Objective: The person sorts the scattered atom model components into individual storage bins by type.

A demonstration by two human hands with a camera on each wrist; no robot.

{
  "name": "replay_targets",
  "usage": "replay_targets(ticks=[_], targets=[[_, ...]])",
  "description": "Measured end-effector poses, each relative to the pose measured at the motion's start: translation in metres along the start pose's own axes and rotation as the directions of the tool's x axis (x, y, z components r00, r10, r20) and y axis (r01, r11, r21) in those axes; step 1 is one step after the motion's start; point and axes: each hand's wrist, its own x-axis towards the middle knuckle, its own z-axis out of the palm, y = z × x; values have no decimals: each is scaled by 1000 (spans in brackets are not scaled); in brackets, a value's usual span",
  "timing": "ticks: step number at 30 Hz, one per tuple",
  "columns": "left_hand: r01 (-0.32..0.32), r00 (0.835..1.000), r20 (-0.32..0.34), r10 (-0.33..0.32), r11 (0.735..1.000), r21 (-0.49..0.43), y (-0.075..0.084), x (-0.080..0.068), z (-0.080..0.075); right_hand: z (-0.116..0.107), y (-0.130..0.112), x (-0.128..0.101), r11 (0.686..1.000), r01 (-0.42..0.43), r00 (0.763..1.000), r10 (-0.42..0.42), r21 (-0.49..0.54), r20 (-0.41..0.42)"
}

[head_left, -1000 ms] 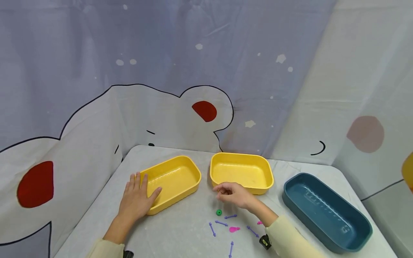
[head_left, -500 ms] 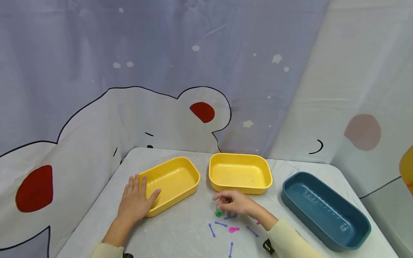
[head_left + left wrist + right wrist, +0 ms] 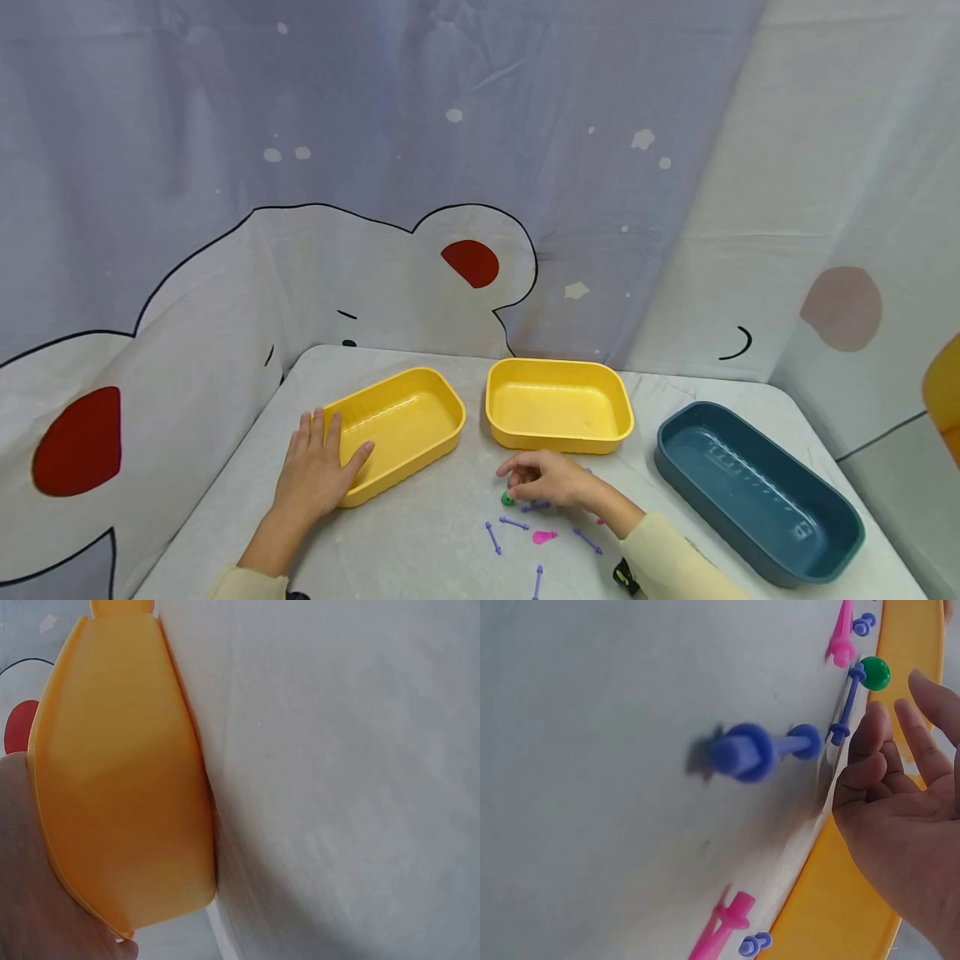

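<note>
My left hand lies flat against the near left corner of the left yellow tray, thumb over its rim, fingers straight. In the left wrist view that tray's outer wall fills the left side, next to my palm. My right hand hovers low over a small green bead on the table, fingers loosely bent. The right wrist view shows those fingers spread and holding nothing, with the green bead just past the fingertips.
Several purple pins and a pink piece lie scattered by my right wrist. A second yellow tray stands behind the hand and a dark blue tray to the right. A patterned cloth backs the grey table.
My right hand has come from the middle tray's front edge toward me and lowered onto the spot of the green bead. The left hand has stayed on the tray.
</note>
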Motion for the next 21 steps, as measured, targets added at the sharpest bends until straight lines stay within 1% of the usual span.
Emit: replay_targets(ticks=[16, 21], targets=[[4, 1000, 5, -4, 1000, 14, -2, 0, 1, 1, 3, 4, 999, -19, 999, 20, -29, 30], [1, 1000, 2, -1, 1000, 14, -1, 0, 1, 1, 5, 6, 998, -22, 999, 25, -53, 45]])
